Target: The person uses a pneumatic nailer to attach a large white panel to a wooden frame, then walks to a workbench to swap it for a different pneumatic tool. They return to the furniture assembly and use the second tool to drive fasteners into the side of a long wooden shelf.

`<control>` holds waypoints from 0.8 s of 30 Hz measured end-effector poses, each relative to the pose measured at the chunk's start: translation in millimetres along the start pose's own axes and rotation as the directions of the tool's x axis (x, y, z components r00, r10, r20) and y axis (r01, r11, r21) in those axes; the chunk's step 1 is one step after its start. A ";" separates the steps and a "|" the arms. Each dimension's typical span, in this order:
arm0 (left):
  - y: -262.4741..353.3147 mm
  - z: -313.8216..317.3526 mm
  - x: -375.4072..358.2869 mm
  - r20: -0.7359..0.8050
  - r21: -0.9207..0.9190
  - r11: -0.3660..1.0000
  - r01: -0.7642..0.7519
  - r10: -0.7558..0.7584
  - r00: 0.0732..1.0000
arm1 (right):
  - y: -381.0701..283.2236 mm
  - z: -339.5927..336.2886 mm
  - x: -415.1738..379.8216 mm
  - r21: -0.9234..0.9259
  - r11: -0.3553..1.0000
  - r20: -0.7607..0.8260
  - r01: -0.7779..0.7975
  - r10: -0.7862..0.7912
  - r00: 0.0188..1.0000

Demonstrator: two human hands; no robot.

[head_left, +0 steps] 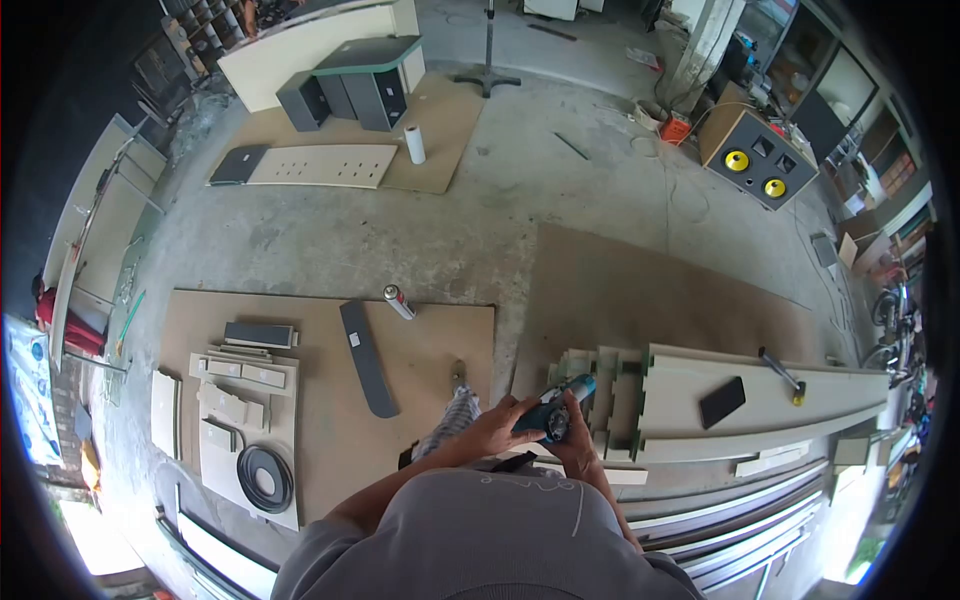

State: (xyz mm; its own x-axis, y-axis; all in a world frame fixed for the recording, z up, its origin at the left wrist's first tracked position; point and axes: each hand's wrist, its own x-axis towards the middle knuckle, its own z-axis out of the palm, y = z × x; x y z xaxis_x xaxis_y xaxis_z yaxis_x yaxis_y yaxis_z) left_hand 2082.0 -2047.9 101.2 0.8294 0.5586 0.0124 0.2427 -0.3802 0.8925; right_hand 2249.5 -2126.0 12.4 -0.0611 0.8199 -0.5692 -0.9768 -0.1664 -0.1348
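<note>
Close to my body, both hands are around a teal and black power tool (553, 410) that looks like a cordless drill; its teal end points away to the right. My left hand (492, 430) closes on it from the left side. My right hand (574, 447) grips it from the right, and the fingers hide part of its body. Just beyond the tool stands a pale wooden cabinet piece with stepped slots (612, 395). On its long panel (680, 385) lie a black flat rectangular object (722, 402) and a hammer (785, 376).
On the left brown board (320, 420) lie pale panels, a coil of black edging (265, 478), a dark grey strip (368, 360) and a spray can (398, 301). Metal lengths (730, 530) lie at lower right. A speaker-like box (760, 155) and grey cabinets (350, 95) stand farther off.
</note>
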 end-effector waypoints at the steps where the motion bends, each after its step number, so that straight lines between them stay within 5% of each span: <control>1: -9.9 -17.8 13.4 0.013 -0.020 1.000 0.017 -0.017 1.000 | -1.6 16.7 10.5 0.010 1.000 -0.036 0.015 -0.014 0.999; 6: -37.0 -110.7 94.0 0.215 -0.019 0.999 0.049 -0.044 0.976 | -25.9 93.4 68.3 0.044 0.998 -0.110 0.034 -0.029 0.994; 18: -44.2 -157.5 243.0 0.559 0.030 0.988 0.153 -0.143 0.817 | -88.6 144.3 135.6 0.193 0.896 -0.287 0.400 -0.338 0.896; 24: -62.0 -149.5 342.2 0.642 0.058 0.993 0.106 -0.118 0.757 | -158.3 140.8 179.3 0.336 0.894 -0.278 0.297 -0.208 0.938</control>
State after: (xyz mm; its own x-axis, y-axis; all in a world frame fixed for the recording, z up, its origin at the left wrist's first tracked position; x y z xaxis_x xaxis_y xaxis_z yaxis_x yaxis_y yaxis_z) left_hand 2275.5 -1723.0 117.6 0.9225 -0.0057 -0.3859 0.3581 -0.3607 0.8612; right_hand 2364.3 -1875.5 45.8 0.2026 0.6514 -0.7312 -0.9601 0.2791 -0.0174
